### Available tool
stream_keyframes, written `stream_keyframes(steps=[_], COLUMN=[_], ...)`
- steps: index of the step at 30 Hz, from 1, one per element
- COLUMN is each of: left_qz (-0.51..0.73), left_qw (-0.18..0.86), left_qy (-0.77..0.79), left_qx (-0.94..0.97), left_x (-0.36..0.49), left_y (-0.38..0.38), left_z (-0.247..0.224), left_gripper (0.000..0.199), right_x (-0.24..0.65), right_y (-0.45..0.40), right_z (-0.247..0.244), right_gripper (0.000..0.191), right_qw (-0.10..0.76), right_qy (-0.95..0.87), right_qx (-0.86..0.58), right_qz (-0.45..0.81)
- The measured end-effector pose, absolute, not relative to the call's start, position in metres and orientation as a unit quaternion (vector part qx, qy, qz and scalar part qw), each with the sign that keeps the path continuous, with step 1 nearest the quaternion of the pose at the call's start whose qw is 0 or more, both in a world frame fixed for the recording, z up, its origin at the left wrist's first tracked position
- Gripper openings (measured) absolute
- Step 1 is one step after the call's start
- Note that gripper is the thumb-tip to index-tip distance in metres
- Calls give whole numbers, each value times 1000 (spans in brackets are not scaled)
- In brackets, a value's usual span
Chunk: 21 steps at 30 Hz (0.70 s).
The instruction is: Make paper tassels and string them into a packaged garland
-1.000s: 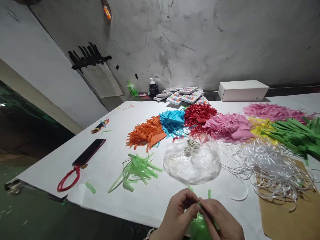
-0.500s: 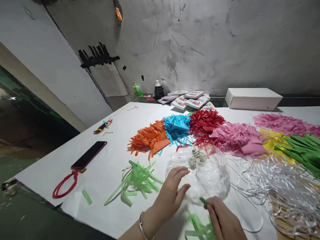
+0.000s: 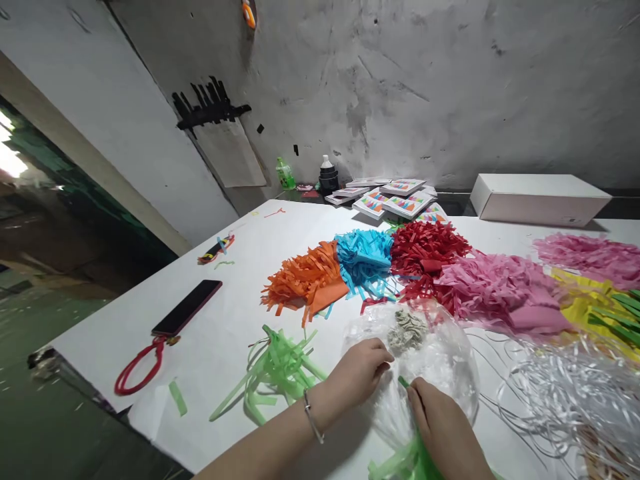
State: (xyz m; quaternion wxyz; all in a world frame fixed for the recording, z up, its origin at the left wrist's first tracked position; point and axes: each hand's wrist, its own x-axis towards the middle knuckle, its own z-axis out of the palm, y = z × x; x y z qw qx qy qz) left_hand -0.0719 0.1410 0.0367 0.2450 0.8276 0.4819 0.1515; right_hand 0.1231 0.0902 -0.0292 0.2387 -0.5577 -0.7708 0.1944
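My right hand [image 3: 445, 423] is closed around a green tissue-paper tassel [image 3: 407, 460]. The tassel's twisted tip pokes out above my thumb and its loose strips hang below. My left hand [image 3: 363, 367], with a silver bangle on the wrist, has its fingers curled together over the left side of a clear plastic bag [image 3: 450, 360]. Whatever is between those fingertips is hidden. A small heap of beige bands or string [image 3: 407, 330] lies on the bag, just beyond my left fingers. Another green tassel [image 3: 283, 363] rests on the white table left of my hands.
Orange [image 3: 305, 277], blue [image 3: 365, 257], red [image 3: 430, 250] and pink tassels [image 3: 505, 290] line the far side. White ribbon [image 3: 565, 393] tangles at right. A phone [image 3: 187, 307] with a red strap lies left. Printed cards [image 3: 405, 200] and a white box [image 3: 540, 200] stand by the wall.
My left fingers have gone from spread to curled together over the plastic bag. My right hand keeps its hold on the green tassel, now closer to my left. The view has shifted slightly.
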Motion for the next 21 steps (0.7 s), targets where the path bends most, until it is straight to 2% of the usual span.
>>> stream_keyframes(steps=[6, 11, 17, 21], left_qz=[111, 147, 260, 328], left_qw=[235, 280, 407, 541], left_qy=[490, 501, 522, 513], left_qx=[832, 806, 703, 580], left_x=[-53, -58, -70, -70], left_y=[157, 154, 146, 130], left_z=[22, 25, 30, 39], left_gripper=[23, 23, 9, 26], right_x=[127, 128, 127, 125], right_y=[90, 90, 90, 87], right_z=[-27, -17, -16, -12], right_gripper=[34, 31, 29, 32], right_qw=[222, 218, 254, 311], right_qy=[-774, -783, -780, -766], right_qx=[-561, -549, -540, -529], right_qz=[193, 195, 189, 192])
